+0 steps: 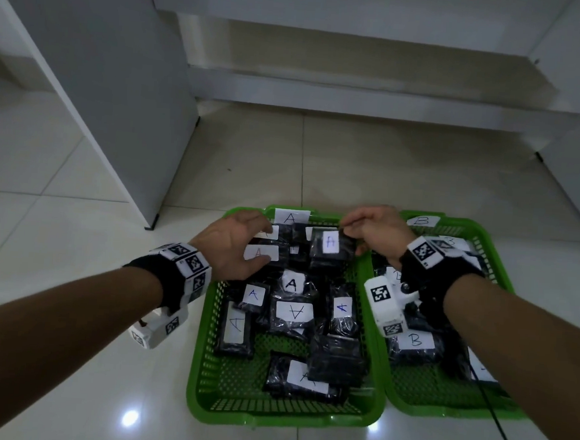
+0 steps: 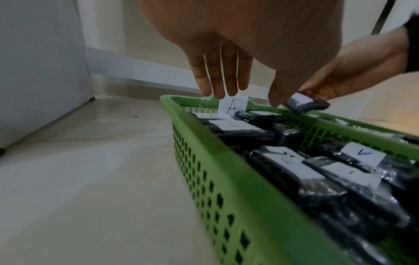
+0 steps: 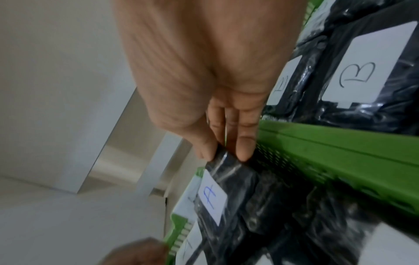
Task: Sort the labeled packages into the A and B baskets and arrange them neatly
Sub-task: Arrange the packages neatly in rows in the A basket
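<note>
Two green baskets sit side by side on the tiled floor: the A basket (image 1: 206, 320) on the person's left, the B basket (image 1: 504, 276) on their right, rims touching. Both already hold black wrapped packages with white labels; none lies outside.

Right hand (image 1: 373, 231) pinches an A package (image 1: 331, 246) by its far edge, holding it over the far right corner of the A basket. Judged: it is being set into a back row, label up, beside the ones already lined there.

Left hand (image 1: 235, 247), fingers straight and relaxed, holds nothing. It hovers over two flat A packages (image 1: 262, 252) at the far left; contact cannot be told. Likely steadying that row while the new one goes in.

Right wrist view shows the pinch plainly: thumb on one side, fingertips (image 3: 246, 148) on the other, clamped on the wrapping's edge. Head view hides this behind the knuckles. Left wrist view shows the held package tilted, lifted clear above the rim, and the left fingers (image 2: 223, 80) spread near the basket's upright A tag (image 2: 233, 106).

Nearer A packages (image 1: 294, 313) lie askew, some overlapping, one label down. Sorting looks done; tidying remains.
</note>
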